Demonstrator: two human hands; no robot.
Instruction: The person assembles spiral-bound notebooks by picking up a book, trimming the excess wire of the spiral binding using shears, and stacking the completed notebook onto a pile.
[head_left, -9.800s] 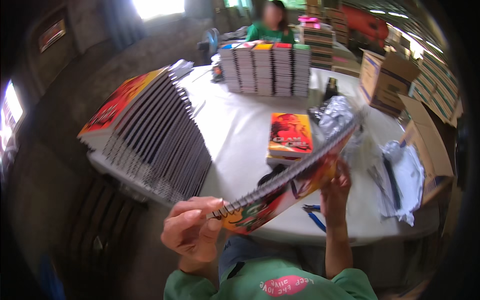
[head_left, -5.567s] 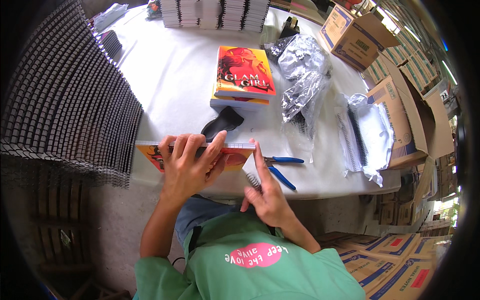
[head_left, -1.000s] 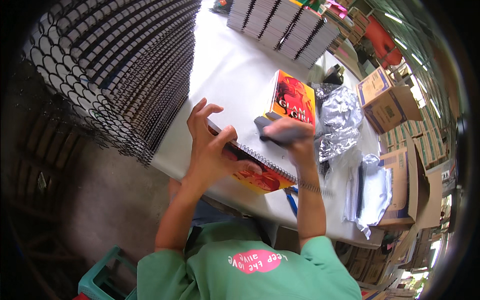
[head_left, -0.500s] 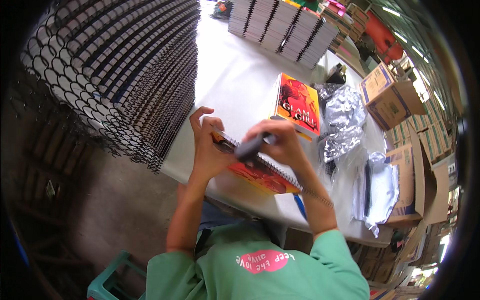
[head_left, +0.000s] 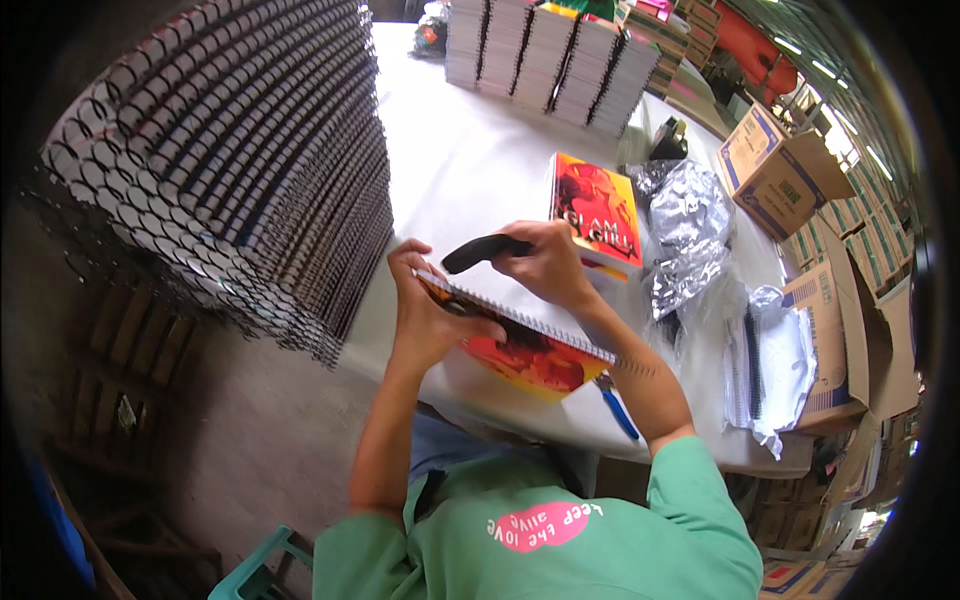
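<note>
My left hand [head_left: 425, 318] grips the left end of a spiral notebook [head_left: 530, 362] with a red and yellow cover, tilted with its bound edge up. A thin wire coil [head_left: 520, 322] runs along that edge, and its loose tail sticks out past the notebook's right end, beside my right forearm. Closed in my right hand [head_left: 552, 262] is a black, curved hand tool [head_left: 482, 250] whose kind I cannot make out. Its tip hovers just above the coil's left end, near my left fingers. Blue-handled pliers [head_left: 618, 410] lie on the table to the right.
Tall stacks of ring-bound books [head_left: 250, 160] stand at the left. Another row of bound books [head_left: 545, 65] is at the back. A pile of red-covered notebooks [head_left: 598, 210] sits beyond my right hand, beside crumpled clear plastic [head_left: 688, 215]. Cardboard boxes [head_left: 770, 170] stand at the right.
My right hand has lifted the black tool up off the notebook's bound edge, where it was blurred by motion. My left hand still holds the notebook, and the blue-handled pliers show more fully.
</note>
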